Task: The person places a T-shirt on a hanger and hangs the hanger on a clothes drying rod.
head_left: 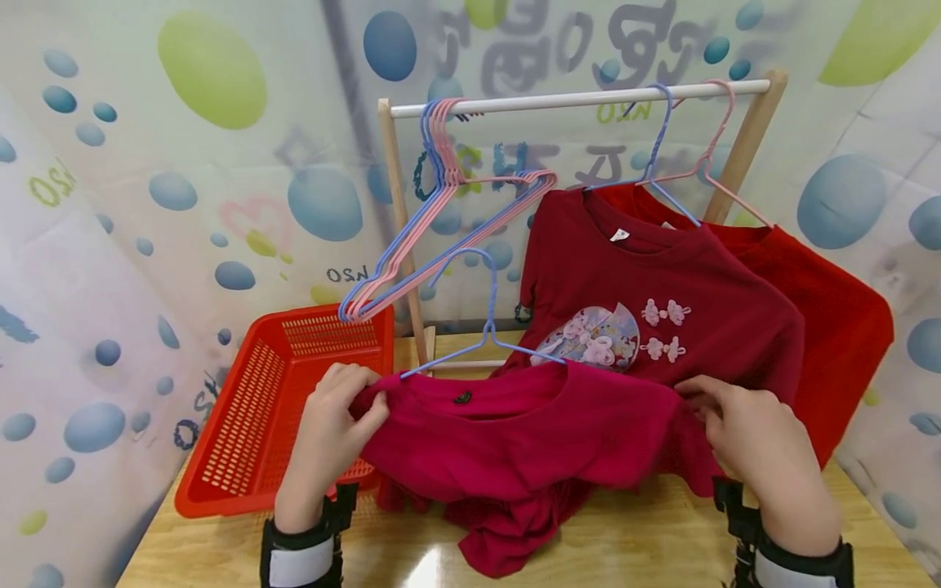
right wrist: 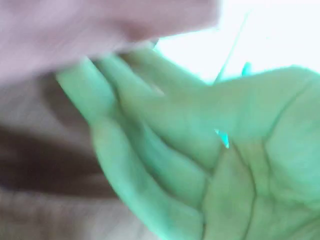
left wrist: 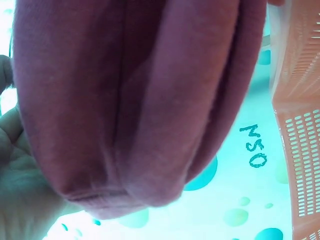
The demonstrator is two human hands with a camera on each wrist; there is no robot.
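Note:
A magenta shirt (head_left: 507, 449) hangs over a blue hanger (head_left: 490, 318), whose arms run under its shoulders while the hook stands up from the neckline. My left hand (head_left: 332, 429) pinches the shirt at its left shoulder. At the other side my right hand (head_left: 750, 429) grips the fabric near the right sleeve. The shirt's lower part lies bunched toward the table. Cloth (left wrist: 130, 100) fills much of the left wrist view and hides most of the left fingers. In the right wrist view, curled fingers (right wrist: 140, 150) meet the blurred cloth.
Behind stands a rack with a white rail (head_left: 559, 100) and wooden posts. Several blue and pink hangers (head_left: 397, 253) hang at its left; a dark red shirt (head_left: 662, 278) and a brighter red garment (head_left: 838, 327) hang at its right. A red basket (head_left: 272, 408) stands left on the wooden table (head_left: 412, 555).

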